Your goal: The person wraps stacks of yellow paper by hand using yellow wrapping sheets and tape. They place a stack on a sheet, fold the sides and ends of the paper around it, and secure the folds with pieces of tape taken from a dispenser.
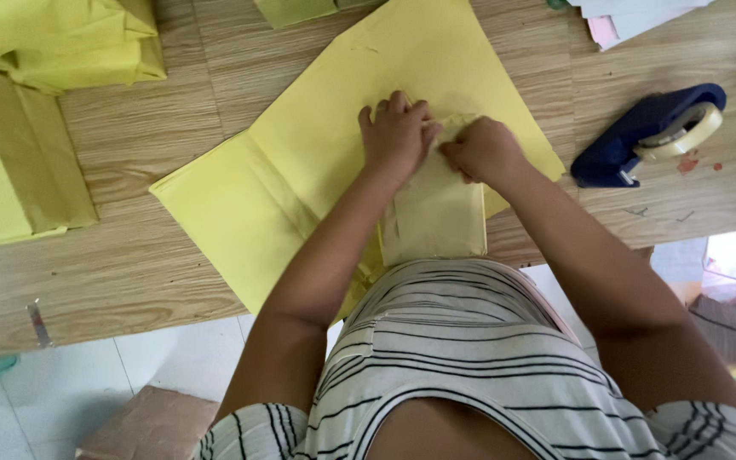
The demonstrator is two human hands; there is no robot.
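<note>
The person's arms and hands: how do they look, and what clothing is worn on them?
Both arms are bare from the short sleeves down. The left hand and right hand wear no gloves; I see no rings, watch or bracelet. The top is white with thin dark stripes, and its short sleeves end near the shoulders.

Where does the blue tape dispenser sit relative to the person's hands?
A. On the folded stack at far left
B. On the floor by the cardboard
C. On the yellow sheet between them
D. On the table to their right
D: the blue tape dispenser rests on the wooden table, right of the right hand and the left hand.
</note>
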